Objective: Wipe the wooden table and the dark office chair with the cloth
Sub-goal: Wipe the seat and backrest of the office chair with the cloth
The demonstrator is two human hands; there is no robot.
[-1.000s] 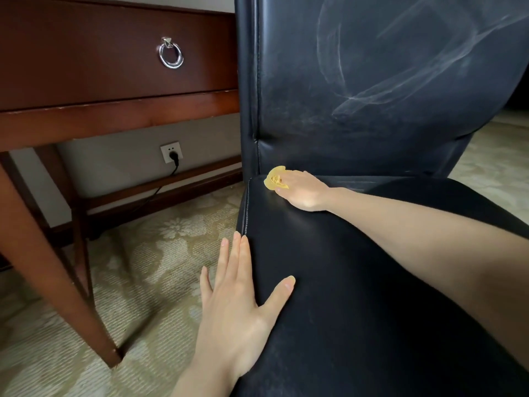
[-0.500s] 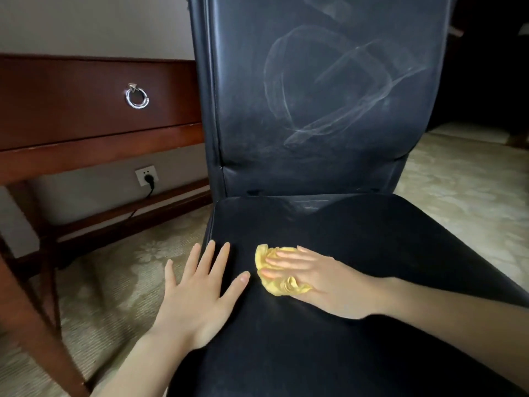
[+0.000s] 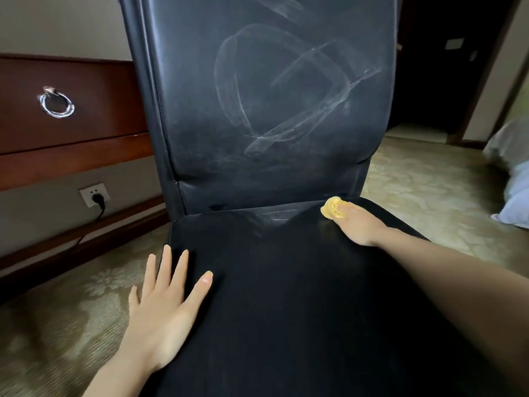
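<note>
The dark office chair (image 3: 286, 296) fills the middle of the view, its backrest streaked with pale wipe marks. My right hand (image 3: 357, 224) presses a small yellow cloth (image 3: 331, 208) onto the seat's far right corner, just below the backrest; the fingers cover most of the cloth. My left hand (image 3: 166, 305) lies flat, fingers spread, on the seat's left front edge. The wooden table (image 3: 71, 156) stands at the left, showing a drawer with a ring pull.
A wall socket (image 3: 94, 193) with a black plug sits under the table, and a low wooden rail runs along the wall. Patterned carpet (image 3: 423, 184) surrounds the chair. White bedding (image 3: 512, 179) shows at the right edge. A dark doorway lies behind the chair.
My right hand slid the cloth from the seat's back left corner, across the front middle, to the back right corner. The view shifted right. My left hand stayed on the seat's left edge.
</note>
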